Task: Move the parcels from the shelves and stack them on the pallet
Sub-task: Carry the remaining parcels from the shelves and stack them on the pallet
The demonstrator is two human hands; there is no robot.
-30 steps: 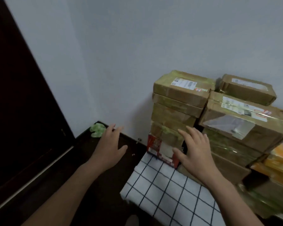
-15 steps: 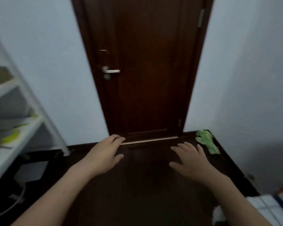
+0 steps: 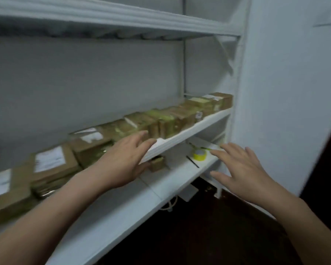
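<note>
Nearest, our left hand (image 3: 122, 159) and right hand (image 3: 243, 169): both empty, fingers straight and spread, gripping nothing. The left hand hovered at the front lip of the middle shelf (image 3: 189, 132); whether it touched a box we could not tell. The right hand hung over the right end of the lower shelf (image 3: 161, 186), near a roll of yellow tape (image 3: 199, 154). Also on the lower shelf, one small box (image 3: 157, 163), tucked under the middle board. Below, dark floor (image 3: 199, 236). On the middle shelf, the parcels (image 3: 161, 121): one unbroken row of brown boxes, several with white labels, running from the near left to the far right end. The pallet was out of view, so what had been stacked there we could not say. We judged this a reach for the next parcel, with the whole row left to carry. The boxes sat side by side, seemingly touching, leaving little room for fingers between them. Above them lay tall open space up to the top shelf (image 3: 122, 14), enough to lift a box straight out. The wall (image 3: 285, 92) closed off the far right end.
</note>
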